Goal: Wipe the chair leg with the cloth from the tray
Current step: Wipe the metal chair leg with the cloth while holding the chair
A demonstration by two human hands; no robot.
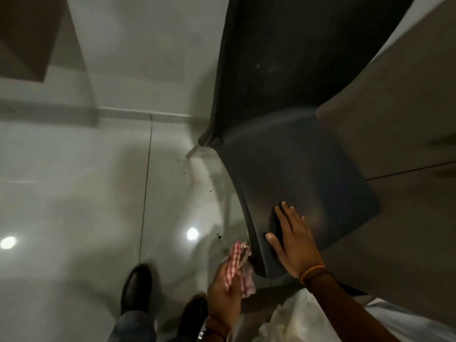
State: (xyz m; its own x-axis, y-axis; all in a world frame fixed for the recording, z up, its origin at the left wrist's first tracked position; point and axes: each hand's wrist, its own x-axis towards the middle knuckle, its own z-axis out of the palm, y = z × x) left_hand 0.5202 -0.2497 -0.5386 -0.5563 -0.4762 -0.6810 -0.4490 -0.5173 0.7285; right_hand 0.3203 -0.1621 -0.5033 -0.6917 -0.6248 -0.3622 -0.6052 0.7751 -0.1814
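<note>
A dark grey plastic chair [291, 149] fills the upper right, seen from above. One pale chair leg [193, 151] shows under its far left corner; the near legs are hidden beneath the seat. My right hand [293, 240] lies flat on the near left part of the seat, fingers spread, holding nothing. My left hand [225, 294] is closed on a red-and-white checked cloth [238, 264], which touches the seat's near left edge low down. No tray is in view.
Glossy pale floor tiles [86, 193] spread to the left, with small dark specks [183, 169] near the chair. My two dark shoes [135, 287] stand at the bottom. A pale wall or cabinet [407, 119] rises on the right. White crumpled material [303, 317] lies under my right forearm.
</note>
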